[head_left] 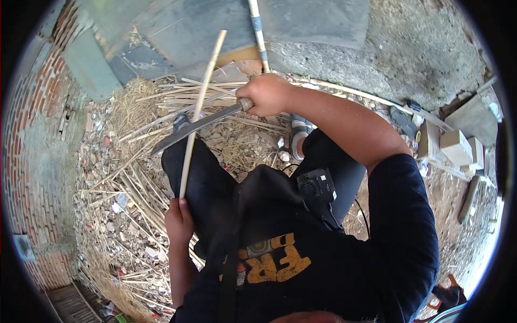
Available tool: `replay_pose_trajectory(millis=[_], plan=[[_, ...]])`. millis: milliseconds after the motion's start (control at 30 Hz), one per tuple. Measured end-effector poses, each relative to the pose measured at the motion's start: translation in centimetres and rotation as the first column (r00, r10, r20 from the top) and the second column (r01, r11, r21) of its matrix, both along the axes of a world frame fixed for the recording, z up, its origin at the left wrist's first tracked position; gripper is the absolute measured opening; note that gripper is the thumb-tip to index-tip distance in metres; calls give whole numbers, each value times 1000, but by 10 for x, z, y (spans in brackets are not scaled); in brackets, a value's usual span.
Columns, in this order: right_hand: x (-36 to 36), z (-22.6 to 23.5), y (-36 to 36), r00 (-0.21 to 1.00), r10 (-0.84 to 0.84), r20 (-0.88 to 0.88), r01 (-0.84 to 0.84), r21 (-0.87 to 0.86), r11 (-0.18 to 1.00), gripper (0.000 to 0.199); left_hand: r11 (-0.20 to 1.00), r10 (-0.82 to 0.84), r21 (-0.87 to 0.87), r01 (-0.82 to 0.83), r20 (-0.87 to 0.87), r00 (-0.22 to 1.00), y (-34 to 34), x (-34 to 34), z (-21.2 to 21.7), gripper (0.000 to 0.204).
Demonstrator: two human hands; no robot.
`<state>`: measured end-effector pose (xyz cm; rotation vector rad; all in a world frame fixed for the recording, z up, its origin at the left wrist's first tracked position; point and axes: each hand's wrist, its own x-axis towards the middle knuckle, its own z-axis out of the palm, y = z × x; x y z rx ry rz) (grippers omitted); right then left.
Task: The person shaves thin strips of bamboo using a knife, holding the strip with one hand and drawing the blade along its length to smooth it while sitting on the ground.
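Note:
My left hand [179,222] grips the lower end of a long pale stick [200,105], which rises tilted up and to the right. My right hand [267,93] holds the wooden handle of a large knife [194,127]. Its grey blade points down-left and lies across the stick about midway along it. Both hands work above my lap, over my dark trousers [207,177].
Several cut pale sticks [183,97] and dry straw [134,102] lie on the rubble ground ahead and to the left. A brick wall [37,140] curves along the left. A striped pole [258,32] leans ahead. Blocks [455,145] sit at right.

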<state>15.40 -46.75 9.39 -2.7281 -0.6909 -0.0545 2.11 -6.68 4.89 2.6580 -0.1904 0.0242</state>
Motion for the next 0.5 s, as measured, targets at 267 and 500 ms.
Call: replay_pose_trajectory(millis=[267, 500], plan=[[9, -5, 36, 999, -31, 8, 30, 80, 996, 28, 999, 46, -23, -46, -21, 999, 1, -4, 3, 35], [22, -24, 44, 990, -71, -119, 64, -62, 996, 30, 997, 19, -78, -15, 41, 999, 8, -4, -11, 34]])
